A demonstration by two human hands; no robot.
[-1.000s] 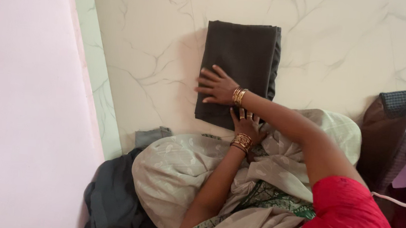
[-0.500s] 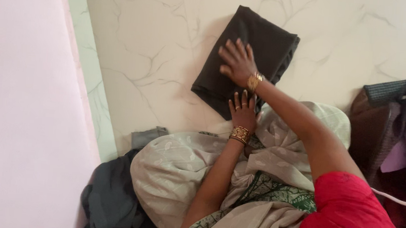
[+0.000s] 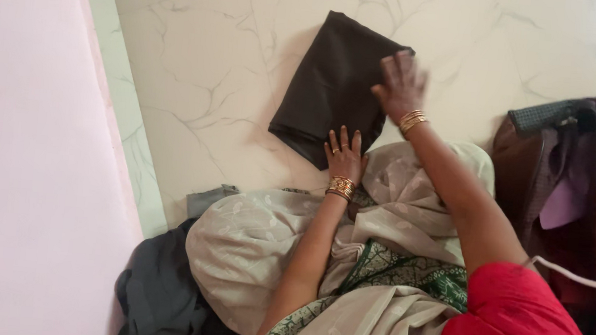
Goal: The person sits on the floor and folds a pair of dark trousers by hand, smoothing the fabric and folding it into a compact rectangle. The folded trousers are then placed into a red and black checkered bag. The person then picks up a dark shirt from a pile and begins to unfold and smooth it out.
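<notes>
A folded dark brown cloth (image 3: 323, 83) lies tilted on the white marble floor (image 3: 198, 72). My left hand (image 3: 344, 153) rests flat on its near corner, fingers apart, with rings and gold bangles at the wrist. My right hand (image 3: 400, 86) is blurred with motion. It lies on the cloth's right edge with fingers spread and grips nothing that I can see. That arm reaches out from a red sleeve (image 3: 514, 330). A beige patterned sari (image 3: 269, 251) covers my lap just below the cloth.
A heap of brown, checked and red garments (image 3: 569, 191) sits at the right, with a white cord (image 3: 579, 278) running across it. A dark grey garment (image 3: 157, 299) lies at the lower left beside a pink wall (image 3: 28, 129).
My right hand slid from the cloth's left side, across its middle, to its right edge. The cloth turned from square to tilted. My left hand stayed on the near corner.
</notes>
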